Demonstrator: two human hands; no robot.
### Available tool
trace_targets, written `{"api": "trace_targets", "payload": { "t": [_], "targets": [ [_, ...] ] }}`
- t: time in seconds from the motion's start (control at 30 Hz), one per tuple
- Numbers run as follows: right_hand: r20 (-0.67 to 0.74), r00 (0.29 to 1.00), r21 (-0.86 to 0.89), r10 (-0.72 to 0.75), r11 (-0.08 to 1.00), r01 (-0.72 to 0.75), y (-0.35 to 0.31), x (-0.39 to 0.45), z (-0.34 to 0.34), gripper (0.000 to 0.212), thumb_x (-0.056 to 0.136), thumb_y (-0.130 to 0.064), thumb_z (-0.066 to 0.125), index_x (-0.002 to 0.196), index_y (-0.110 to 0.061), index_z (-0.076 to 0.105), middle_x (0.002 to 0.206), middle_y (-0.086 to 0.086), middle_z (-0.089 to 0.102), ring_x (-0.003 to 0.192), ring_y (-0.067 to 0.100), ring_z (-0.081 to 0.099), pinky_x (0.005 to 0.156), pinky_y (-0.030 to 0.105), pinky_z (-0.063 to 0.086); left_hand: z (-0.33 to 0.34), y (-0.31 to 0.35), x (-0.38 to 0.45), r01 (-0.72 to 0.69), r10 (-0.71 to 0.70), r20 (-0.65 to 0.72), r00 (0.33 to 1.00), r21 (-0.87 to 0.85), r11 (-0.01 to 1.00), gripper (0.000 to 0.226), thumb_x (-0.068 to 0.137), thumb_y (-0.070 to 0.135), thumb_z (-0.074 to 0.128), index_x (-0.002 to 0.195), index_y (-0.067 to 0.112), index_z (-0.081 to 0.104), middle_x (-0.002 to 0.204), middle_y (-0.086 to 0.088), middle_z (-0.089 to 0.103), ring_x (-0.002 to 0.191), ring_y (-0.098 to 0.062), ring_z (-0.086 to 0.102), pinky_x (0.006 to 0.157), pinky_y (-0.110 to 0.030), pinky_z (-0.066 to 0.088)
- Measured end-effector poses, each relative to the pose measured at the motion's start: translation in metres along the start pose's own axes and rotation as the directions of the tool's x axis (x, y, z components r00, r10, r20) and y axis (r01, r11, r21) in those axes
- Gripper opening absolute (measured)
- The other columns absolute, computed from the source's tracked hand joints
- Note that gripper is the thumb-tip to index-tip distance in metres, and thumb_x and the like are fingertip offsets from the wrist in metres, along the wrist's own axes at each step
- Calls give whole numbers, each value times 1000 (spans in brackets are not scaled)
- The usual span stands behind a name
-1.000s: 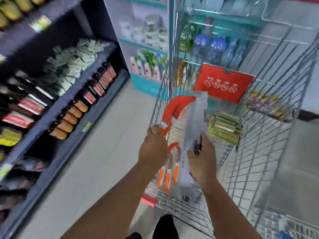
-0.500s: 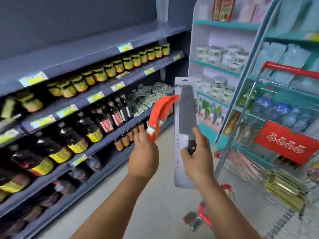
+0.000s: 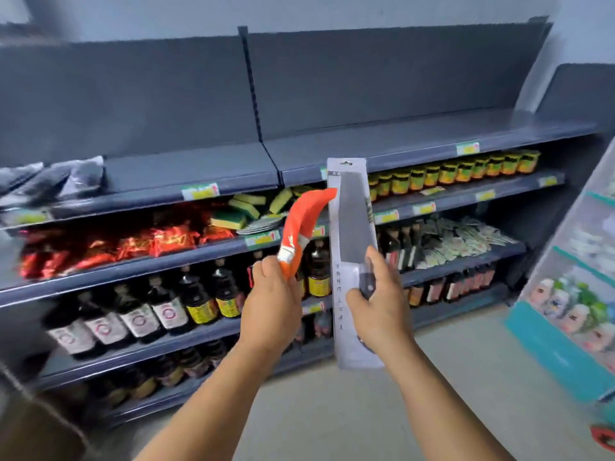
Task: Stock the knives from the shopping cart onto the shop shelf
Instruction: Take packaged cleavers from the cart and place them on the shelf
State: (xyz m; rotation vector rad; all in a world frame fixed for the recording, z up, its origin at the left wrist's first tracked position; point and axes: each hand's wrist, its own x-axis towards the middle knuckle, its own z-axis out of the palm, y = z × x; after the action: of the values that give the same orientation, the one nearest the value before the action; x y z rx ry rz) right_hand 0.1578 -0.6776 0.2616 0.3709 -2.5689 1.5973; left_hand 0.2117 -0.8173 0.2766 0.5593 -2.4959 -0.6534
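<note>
My left hand [image 3: 271,302] grips the lower end of a curved knife in an orange sheath [image 3: 304,224], which points up and to the right. A packaged cleaver [image 3: 354,234] on a long grey card is held upright by my right hand [image 3: 377,309], fingers curled round the handle part. Both knives are raised in front of the dark grey shop shelf [image 3: 399,141]. Its top level is mostly bare, with dark packets [image 3: 50,181] at its far left. The shopping cart is almost out of view; only a red piece [image 3: 604,439] shows at the bottom right.
Lower levels hold yellow-green sponges [image 3: 244,207], red packets [image 3: 133,242], jars [image 3: 466,169], sachets [image 3: 466,239] and dark bottles [image 3: 159,309]. A white and teal display rack [image 3: 572,314] stands on the right. Grey floor lies below my arms.
I lifted both knives out of the cart and turned left from it. The view has swung from the cart to face the shelf, and both hands have risen in front of it.
</note>
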Motion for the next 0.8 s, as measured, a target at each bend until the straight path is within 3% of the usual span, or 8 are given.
{"api": "trace_targets", "payload": {
  "t": [0.1,0.2,0.33,0.6,0.8],
  "targets": [
    [105,993,25,-52,998,49,-37,8,47,68,89,-10,53,149,-27,26,145,-7,32,107,5,41,69,-1,29,-38,-40,16,78,-76,-71,995,33,996,18,97,19,43,108,6,40,106,-10,43,63,-24,43,44,-25,22],
    [204,974,31,-96,995,92,-71,17,90,69,89,-13,53,149,-30,23,147,-9,30,111,8,45,82,16,32,-71,-73,31,162,-158,-126,979,23,987,18,98,21,43,108,7,40,106,-8,44,69,-28,51,50,-30,33],
    [298,941,42,-162,987,156,-111,37,141,70,89,-16,55,149,-32,22,146,-8,32,110,12,49,84,26,40,-102,-112,58,221,-211,-212,954,25,975,14,98,23,42,103,10,37,100,-2,39,58,-19,40,46,-30,27],
    [441,865,76,-241,970,231,-177,120,239,66,92,-20,53,150,-25,23,147,1,37,120,19,48,85,24,35,-143,-172,148,320,-298,-330,896,12,947,10,98,22,42,97,15,35,98,-3,43,72,-25,53,58,-38,43],
    [535,808,42,-247,963,266,-222,191,305,63,91,-23,52,148,-21,26,138,7,45,111,27,54,88,33,44,-162,-205,224,418,-367,-385,847,57,907,12,98,23,40,102,12,38,102,-7,44,81,-33,56,61,-37,40]
  ]
}}
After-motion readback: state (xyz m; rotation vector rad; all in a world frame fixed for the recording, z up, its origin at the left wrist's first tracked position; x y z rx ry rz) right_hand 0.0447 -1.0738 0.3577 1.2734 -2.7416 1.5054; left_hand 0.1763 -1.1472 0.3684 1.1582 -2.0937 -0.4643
